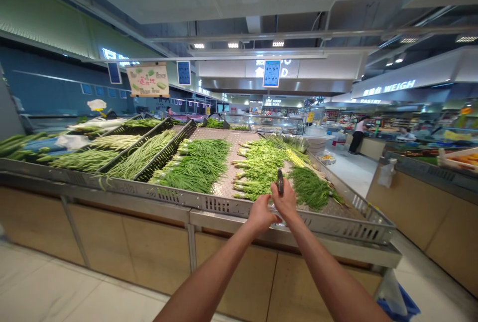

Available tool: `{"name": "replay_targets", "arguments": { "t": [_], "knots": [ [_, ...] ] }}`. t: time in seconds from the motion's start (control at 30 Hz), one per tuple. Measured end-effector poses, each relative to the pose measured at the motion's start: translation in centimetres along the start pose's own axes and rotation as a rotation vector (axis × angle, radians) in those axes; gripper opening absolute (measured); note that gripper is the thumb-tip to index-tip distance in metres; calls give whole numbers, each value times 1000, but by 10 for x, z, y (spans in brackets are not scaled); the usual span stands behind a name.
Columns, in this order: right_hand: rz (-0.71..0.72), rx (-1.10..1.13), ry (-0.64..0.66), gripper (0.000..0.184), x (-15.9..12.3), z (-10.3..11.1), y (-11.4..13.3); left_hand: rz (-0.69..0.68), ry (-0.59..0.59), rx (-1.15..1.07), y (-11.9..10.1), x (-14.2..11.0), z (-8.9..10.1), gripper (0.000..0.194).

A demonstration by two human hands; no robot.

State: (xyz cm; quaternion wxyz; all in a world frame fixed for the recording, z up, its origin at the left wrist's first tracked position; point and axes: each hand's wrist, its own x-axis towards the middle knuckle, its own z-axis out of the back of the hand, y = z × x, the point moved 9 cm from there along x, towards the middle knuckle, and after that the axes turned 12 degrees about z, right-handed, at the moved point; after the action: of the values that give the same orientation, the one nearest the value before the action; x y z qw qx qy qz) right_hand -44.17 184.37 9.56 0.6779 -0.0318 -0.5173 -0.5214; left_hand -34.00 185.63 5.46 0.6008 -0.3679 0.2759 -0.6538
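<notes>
Both my arms reach out over the front rim of a metal produce stand (209,203). My right hand (286,199) is closed round a small dark object (280,181) that sticks up from its fingers; I cannot name it. My left hand (261,214) is closed just left of it, touching something pale or clear between the two hands that I cannot make out. Right behind the hands lie bundles of leafy celery-like greens (257,167) and a pile of dark green chives (309,187).
Long green scallions (196,165) and beans in black crates (164,155) fill the stand's left. A counter (421,197) stands at right across an aisle, where a person (358,134) bends. A blue bin (399,307) sits on the floor at the stand's corner.
</notes>
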Motion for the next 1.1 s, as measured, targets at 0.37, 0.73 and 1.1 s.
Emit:
{"name": "replay_targets", "arguments": {
  "t": [0.37,0.73,1.1],
  "knots": [
    [41,-32,19,35,4,-1,10,-20,-37,-36,1,2,5,65],
    [30,-60,34,30,7,-1,11,-30,-26,-48,1,3,6,62],
    [21,-53,27,33,13,2,15,-66,-47,-40,-1,8,9,61]
  ]
}}
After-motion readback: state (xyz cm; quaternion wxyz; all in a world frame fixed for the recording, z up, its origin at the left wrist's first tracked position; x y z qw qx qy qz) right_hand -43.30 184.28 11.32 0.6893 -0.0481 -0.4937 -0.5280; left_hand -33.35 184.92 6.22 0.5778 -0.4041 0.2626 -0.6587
